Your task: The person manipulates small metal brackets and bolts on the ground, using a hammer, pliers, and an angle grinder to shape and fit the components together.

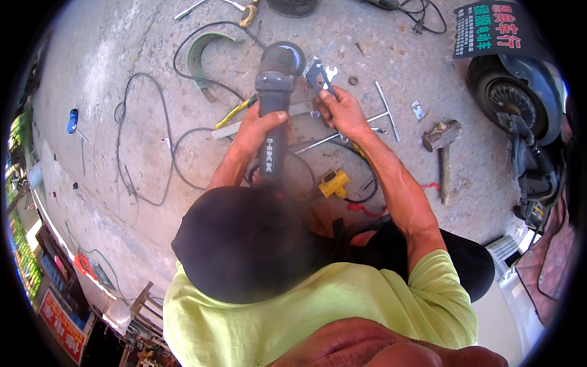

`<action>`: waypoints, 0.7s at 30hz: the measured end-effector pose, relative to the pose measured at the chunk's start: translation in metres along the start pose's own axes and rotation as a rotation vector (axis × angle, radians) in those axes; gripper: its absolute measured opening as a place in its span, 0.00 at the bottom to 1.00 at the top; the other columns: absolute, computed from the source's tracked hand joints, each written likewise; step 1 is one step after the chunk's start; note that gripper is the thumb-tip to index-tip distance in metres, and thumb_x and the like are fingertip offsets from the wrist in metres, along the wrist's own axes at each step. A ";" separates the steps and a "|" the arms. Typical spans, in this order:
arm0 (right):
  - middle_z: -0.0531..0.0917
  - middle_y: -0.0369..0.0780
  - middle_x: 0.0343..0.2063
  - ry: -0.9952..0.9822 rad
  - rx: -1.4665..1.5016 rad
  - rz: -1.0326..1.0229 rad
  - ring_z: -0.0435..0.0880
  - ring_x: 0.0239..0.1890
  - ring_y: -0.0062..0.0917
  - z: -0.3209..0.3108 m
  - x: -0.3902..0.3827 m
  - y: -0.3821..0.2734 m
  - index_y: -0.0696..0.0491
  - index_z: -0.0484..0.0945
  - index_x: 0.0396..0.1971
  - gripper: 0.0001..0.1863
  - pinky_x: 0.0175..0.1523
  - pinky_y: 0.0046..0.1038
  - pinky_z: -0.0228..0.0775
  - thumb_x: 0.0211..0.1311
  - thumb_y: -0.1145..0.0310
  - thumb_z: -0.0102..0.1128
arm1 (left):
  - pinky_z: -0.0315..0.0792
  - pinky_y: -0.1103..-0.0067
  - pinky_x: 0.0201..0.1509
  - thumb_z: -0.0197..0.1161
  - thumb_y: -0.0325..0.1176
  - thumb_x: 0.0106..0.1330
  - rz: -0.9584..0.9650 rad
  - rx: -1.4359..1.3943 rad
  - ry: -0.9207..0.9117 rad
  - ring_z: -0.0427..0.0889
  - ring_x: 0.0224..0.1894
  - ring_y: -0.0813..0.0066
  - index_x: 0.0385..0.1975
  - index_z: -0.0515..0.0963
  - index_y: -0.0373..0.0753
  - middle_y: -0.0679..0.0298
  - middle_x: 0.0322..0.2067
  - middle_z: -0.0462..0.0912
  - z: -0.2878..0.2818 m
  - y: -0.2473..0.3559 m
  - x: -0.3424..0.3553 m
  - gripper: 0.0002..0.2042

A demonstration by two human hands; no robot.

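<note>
My left hand (252,129) is wrapped round the body of a dark angle grinder (271,101), which points away from me with its round head at the far end. Part of the disc shows at the head's right edge. Just right of that head, my right hand (345,113) is closed on a dark plier-like tool (318,76) whose tip is near the disc. A small silver open-ended wrench shape (331,73) shows beside the tool; whether it is held or lies on the floor I cannot tell. A pale flat bar (227,129) lies beneath the grinder.
Yellow-handled pliers (235,112) lie left of the grinder, near a curved green piece (197,61). Rightward are a T-handle wrench (387,113), a hammer (444,147) and a scooter wheel (502,98). A yellow connector (333,183) lies near my knees; a black cable (166,116) loops across the floor.
</note>
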State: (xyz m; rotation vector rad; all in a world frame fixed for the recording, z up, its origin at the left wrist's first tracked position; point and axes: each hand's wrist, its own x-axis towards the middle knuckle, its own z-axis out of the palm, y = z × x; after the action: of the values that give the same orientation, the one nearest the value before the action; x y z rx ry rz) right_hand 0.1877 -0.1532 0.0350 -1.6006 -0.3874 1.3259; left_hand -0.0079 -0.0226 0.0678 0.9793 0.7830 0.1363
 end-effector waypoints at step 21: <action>0.74 0.30 0.20 0.022 0.087 0.036 0.70 0.18 0.14 0.004 0.005 0.013 0.54 0.77 0.36 0.15 0.23 0.20 0.61 0.76 0.57 0.52 | 0.81 0.72 0.31 0.64 0.42 0.64 -0.022 -0.032 0.073 0.85 0.28 0.66 0.46 0.72 0.34 0.55 0.33 0.82 -0.003 -0.003 0.003 0.19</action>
State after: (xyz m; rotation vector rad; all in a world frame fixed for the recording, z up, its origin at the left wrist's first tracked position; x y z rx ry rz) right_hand 0.1816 -0.1534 0.0221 -1.5542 -0.2852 1.3333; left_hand -0.0086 -0.0216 0.0630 0.9394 0.8561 0.1663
